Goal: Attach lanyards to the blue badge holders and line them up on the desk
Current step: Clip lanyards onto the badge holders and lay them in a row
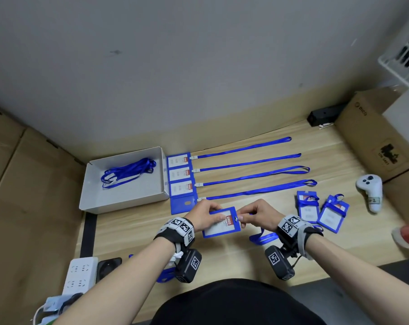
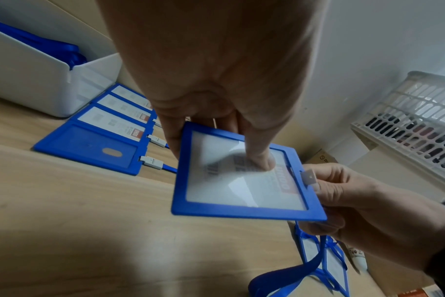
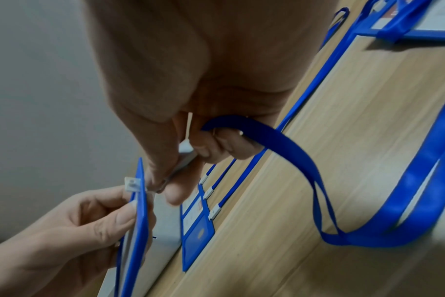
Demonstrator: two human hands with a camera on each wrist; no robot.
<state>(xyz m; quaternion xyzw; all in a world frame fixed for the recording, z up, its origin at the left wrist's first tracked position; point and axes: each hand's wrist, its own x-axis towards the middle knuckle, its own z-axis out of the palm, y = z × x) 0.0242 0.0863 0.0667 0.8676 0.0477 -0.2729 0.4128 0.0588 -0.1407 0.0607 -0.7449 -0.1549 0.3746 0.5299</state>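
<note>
Four finished: badge holders with lanyards (image 1: pixel 245 163) lie in a row on the worktop (image 1: pixel 137 221).
Held badge holder (image 1: pixel 221 222): red label "UHOO CARD", above the worktop.
Left hand (image 1: pixel 204 215): pinches its edge.
Right hand (image 1: pixel 261 213): pinches lanyard clip (image 2: pixel 309 176) at the slot.
Cardboard box (image 1: pixel 372 134): "pico".

Blue badge holder (image 1: pixel 222 222) aloft, lanyard (image 1: pixel 262 238) trailing

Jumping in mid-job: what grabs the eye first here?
Front and centre, the left hand holds a blue badge holder above the desk while the right hand pinches a lanyard clip at its edge. Behind them, four finished badges lie in a row beside the white tray, their lanyards stretched rightward.
</note>
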